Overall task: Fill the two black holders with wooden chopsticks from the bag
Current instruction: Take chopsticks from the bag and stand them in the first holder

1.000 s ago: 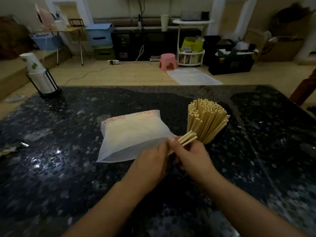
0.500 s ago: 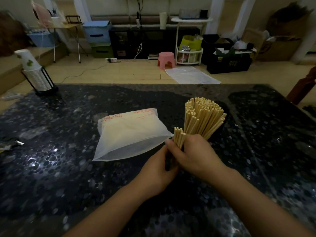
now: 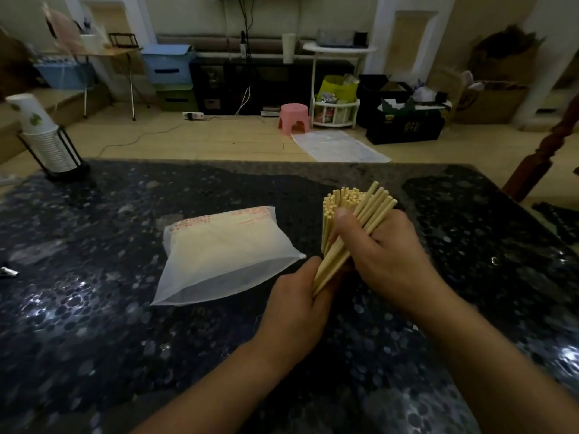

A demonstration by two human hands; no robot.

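On the dark speckled bench (image 3: 94, 308), both hands clamp a chopstick bundle (image 3: 351, 239), left hand (image 3: 300, 296) low, right hand (image 3: 385, 245) steering it toward the packed holder's chopsticks (image 3: 341, 195), bag (image 3: 225, 252) parked close for refills.

Pale, matt bare wood: chopsticks (image 3: 360, 220). Frosted, translucent soft plastic: bag (image 3: 225, 255). Dark polished stone, glossy, speckled: bench (image 3: 94, 308). Smooth pink plastic: stool (image 3: 294, 117).

**Dim room, glinting tabletop**

Low, warm light leaves the scene underexposed. The dark speckled table (image 3: 94, 308) throws back small white glints at left and lower right. Wide-angle distortion bows its far edge and leans the room's uprights. The forearms and frame corners are soft, the far clutter grainy and muted.
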